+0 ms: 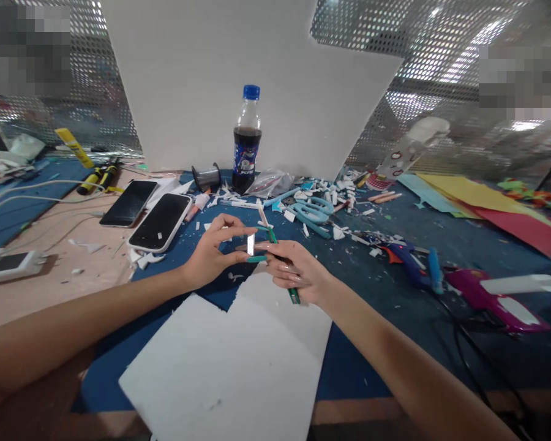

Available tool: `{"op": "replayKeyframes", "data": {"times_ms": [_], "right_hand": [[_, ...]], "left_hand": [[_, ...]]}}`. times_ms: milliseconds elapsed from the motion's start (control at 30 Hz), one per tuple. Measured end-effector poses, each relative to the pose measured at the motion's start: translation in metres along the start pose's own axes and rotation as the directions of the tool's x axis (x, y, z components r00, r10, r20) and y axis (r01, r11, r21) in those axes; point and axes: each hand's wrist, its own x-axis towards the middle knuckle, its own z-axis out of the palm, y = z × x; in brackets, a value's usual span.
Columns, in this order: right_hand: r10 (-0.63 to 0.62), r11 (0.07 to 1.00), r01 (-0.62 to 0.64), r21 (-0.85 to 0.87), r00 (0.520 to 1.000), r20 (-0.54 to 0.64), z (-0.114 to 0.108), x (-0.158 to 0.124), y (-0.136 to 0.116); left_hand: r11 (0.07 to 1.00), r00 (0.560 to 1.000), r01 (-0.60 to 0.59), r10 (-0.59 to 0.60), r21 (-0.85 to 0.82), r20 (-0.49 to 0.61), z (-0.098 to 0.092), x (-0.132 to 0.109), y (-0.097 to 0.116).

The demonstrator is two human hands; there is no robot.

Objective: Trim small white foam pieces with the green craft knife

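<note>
Left hand (pixel 218 245) pinches a small white strip (pixel 250 245); right hand (pixel 298 269) grips a slim green craft knife (pixel 294 296). Below, a flat, notched white board (pixel 234 367) overhangs the near edge of the tabletop (pixel 356 370).

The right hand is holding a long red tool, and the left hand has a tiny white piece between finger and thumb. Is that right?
Not quite: the long tool in the right hand is green, not red, as the head view shows. The left hand does have a tiny white piece between finger and thumb.
</note>
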Motion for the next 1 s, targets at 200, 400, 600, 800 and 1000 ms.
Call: {"op": "replayKeyframes", "data": {"times_ms": [200, 400, 600, 800, 1000], "right_hand": [[0.012, 0.994, -0.019, 0.112, 0.998, 0.063, 0.004, 0.001, 0.002], [-0.038, 0.999, 0.038, 0.036, 0.999, -0.023, 0.007, 0.009, 0.013], [-0.055, 0.998, 0.057, 0.019, 0.997, -0.057, 0.011, 0.009, 0.012], [-0.061, 0.998, 0.064, 0.023, 0.992, -0.112, 0.014, 0.008, 0.016], [-0.05, 0.998, 0.055, 0.043, 0.991, -0.123, 0.018, 0.006, 0.018]], "left_hand": [[0.999, 0.999, -0.047, 0.046, 0.023, 0.029, -0.001, 0.001, 0.003], [0.976, 0.99, -0.138, 0.128, 0.169, 0.066, -0.001, -0.001, 0.012], [0.832, 0.906, -0.318, 0.408, 0.455, -0.114, -0.001, -0.007, 0.016], [0.482, 0.811, -0.509, 0.545, 0.713, 0.211, -0.001, -0.007, 0.023], [0.376, 0.789, -0.548, 0.529, 0.747, 0.312, 0.002, -0.005, 0.026]]}}
